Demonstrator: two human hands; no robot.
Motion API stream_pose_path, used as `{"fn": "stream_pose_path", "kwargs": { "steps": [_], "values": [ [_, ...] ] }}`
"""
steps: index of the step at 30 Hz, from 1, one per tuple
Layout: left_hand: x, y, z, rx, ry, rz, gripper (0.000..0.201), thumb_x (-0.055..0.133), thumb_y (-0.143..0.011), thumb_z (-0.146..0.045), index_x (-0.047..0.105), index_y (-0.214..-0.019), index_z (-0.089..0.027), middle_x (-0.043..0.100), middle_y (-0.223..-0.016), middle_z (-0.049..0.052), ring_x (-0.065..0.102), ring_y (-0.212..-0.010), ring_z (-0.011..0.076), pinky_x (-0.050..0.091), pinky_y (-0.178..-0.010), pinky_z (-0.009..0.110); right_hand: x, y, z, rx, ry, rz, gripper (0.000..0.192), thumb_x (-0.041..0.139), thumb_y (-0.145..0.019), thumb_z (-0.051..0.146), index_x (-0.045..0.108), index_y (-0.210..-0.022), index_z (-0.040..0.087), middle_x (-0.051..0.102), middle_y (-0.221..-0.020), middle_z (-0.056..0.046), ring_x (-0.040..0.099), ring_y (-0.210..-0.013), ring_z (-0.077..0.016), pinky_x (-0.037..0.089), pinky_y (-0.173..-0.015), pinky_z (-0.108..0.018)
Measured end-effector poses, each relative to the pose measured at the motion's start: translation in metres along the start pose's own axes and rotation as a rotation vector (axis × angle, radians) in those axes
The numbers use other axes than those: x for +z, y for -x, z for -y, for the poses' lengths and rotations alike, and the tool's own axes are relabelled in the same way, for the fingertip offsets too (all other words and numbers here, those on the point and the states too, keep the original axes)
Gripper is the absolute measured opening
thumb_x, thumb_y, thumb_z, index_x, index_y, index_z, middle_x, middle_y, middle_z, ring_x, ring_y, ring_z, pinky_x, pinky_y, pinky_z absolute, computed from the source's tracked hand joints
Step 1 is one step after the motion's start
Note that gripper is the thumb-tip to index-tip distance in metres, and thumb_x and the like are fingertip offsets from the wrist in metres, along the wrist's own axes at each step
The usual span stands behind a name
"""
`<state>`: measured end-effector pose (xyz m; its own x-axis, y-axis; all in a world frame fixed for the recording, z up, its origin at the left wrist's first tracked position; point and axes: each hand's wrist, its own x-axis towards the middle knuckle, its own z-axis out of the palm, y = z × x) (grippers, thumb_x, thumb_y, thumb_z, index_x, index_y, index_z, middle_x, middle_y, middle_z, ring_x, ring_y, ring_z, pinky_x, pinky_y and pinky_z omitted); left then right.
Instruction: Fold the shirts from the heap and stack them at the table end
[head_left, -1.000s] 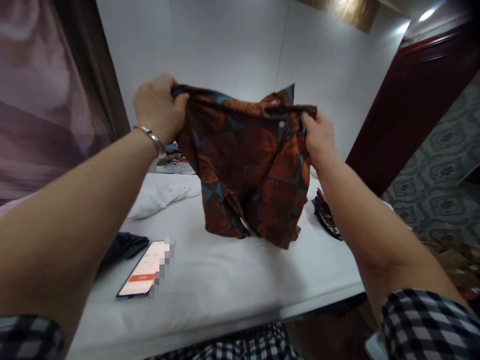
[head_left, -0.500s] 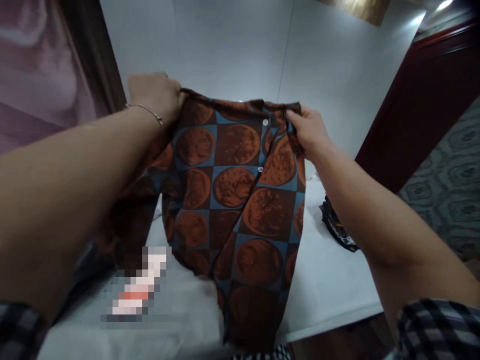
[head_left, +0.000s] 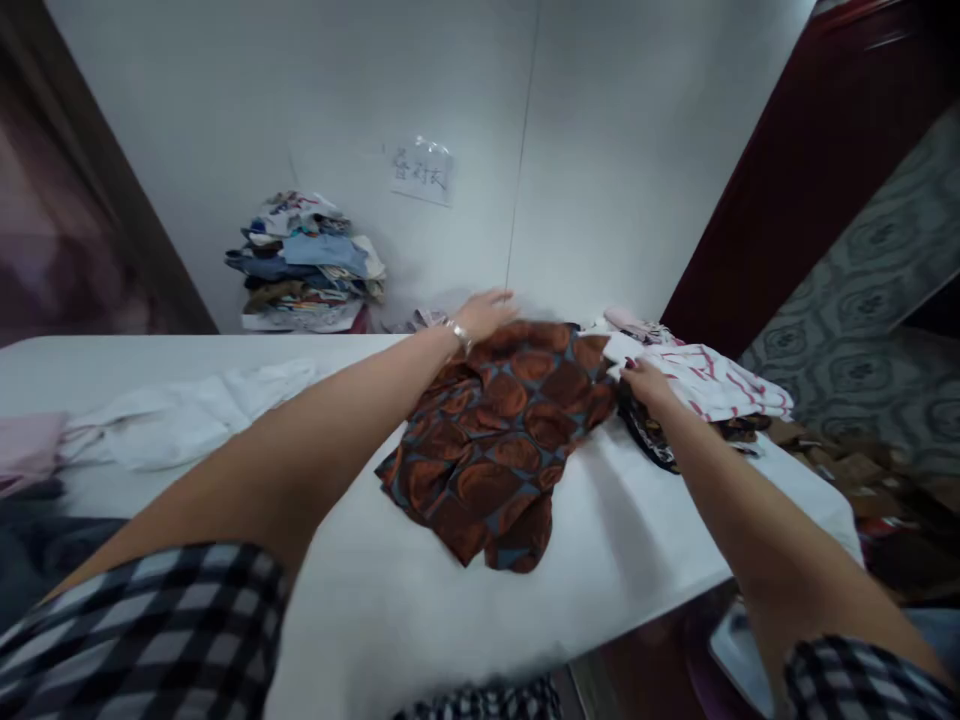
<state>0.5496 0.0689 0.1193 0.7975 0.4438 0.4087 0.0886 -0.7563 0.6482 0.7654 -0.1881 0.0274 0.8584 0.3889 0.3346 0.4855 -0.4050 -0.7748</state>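
A button-up shirt (head_left: 517, 440) with brown-orange round prints on blue and brown squares lies loosely spread and rumpled on the white table. My left hand (head_left: 484, 314) is at its far edge, fingers stretched out and apart. At the shirt's right side, my right hand (head_left: 649, 388) has its fingers closed, where the shirt meets the white corner of a folded garment with red marks (head_left: 712, 380). Blur hides which cloth, if any, is between those fingers.
A tall pile of folded clothes (head_left: 307, 265) stands at the back left by the wall, near a handwritten paper sign (head_left: 421, 172). White cloth (head_left: 187, 415) and pink cloth (head_left: 30, 445) lie at left. Dark patterned clothes (head_left: 652, 435) sit under the red-marked garment. The table's front edge (head_left: 652, 610) runs below.
The shirt was held up in front of me by both hands and is now down on the table. My left hand has opened. The view has shifted, showing more table and clothes.
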Motion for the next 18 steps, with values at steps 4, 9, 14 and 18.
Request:
{"fn": "stream_pose_path", "kwargs": {
  "steps": [4, 9, 14, 18],
  "values": [
    [0.008, 0.092, 0.073, -0.3, -0.273, 0.123, 0.036, 0.046, -0.085, -0.043, 0.07, -0.099, -0.02, 0.072, -0.11, 0.008, 0.064, -0.103, 0.0237, 0.046, -0.092, 0.031, 0.01, 0.086, -0.047, 0.232, -0.164, 0.282, 0.038, 0.058, -0.072, 0.03, 0.062, -0.106, 0.015, 0.068, -0.085, -0.006, 0.062, -0.07, -0.0154, 0.047, -0.057, -0.025],
    [0.01, 0.183, 0.129, -0.559, -0.525, 0.117, 0.047, 0.043, -0.084, -0.047, 0.066, -0.104, -0.012, 0.069, -0.11, 0.018, 0.065, -0.102, 0.0296, 0.049, -0.085, 0.035, 0.045, 0.171, -0.036, 0.163, -0.27, 0.639, 0.062, 0.057, -0.079, 0.038, 0.046, -0.137, 0.019, 0.063, -0.073, 0.001, 0.054, -0.051, -0.0114, 0.043, -0.048, -0.024],
    [0.027, 0.226, 0.112, -0.62, -0.503, 0.135, 0.061, 0.038, -0.081, -0.065, 0.062, -0.101, -0.013, 0.067, -0.107, 0.021, 0.065, -0.099, 0.0326, 0.05, -0.079, 0.039, 0.074, 0.207, 0.005, -0.172, -0.045, 0.787, 0.07, 0.061, -0.082, 0.046, 0.038, -0.146, 0.027, 0.064, -0.071, 0.001, 0.06, -0.065, -0.0171, 0.046, -0.062, -0.028],
    [0.049, 0.232, 0.092, -0.58, -0.506, 0.167, 0.043, 0.052, -0.077, -0.054, 0.063, -0.095, -0.016, 0.067, -0.108, 0.02, 0.066, -0.096, 0.0332, 0.05, -0.075, 0.04, 0.092, 0.211, 0.022, -0.293, 0.259, 0.773, 0.038, 0.063, -0.081, 0.036, 0.066, -0.117, 0.025, 0.071, -0.093, -0.007, 0.065, -0.089, -0.0243, 0.046, -0.077, -0.031]
  ]
}}
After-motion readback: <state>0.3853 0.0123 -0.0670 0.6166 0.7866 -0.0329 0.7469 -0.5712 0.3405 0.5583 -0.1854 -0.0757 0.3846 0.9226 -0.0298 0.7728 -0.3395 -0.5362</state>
